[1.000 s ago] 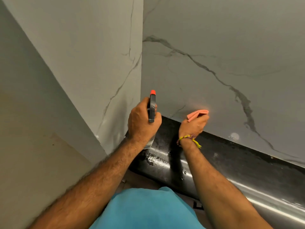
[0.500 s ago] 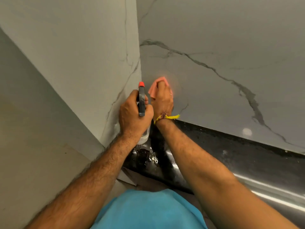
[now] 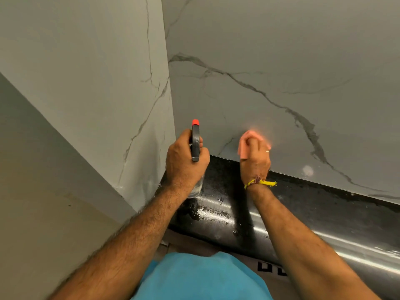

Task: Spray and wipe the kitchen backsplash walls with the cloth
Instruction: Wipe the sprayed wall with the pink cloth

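The backsplash (image 3: 270,61) is pale marble with grey veins and meets a side wall (image 3: 97,72) at a corner. My left hand (image 3: 184,161) grips a spray bottle (image 3: 195,140) with a black head and an orange nozzle, pointing up near the corner. Most of the clear bottle body is hidden under the hand. My right hand (image 3: 255,159) presses a pink cloth (image 3: 245,140) flat on the backsplash just above the counter, to the right of the bottle. A yellow thread is tied round that wrist.
A glossy black counter (image 3: 313,213) runs below the backsplash, wet with droplets near the corner. A plain beige wall (image 3: 43,213) stands on the left. My blue shirt (image 3: 194,278) fills the bottom of the view.
My right hand slid the cloth from the corner beside the bottle down and to the right along the backsplash. The left hand kept hold of the bottle.
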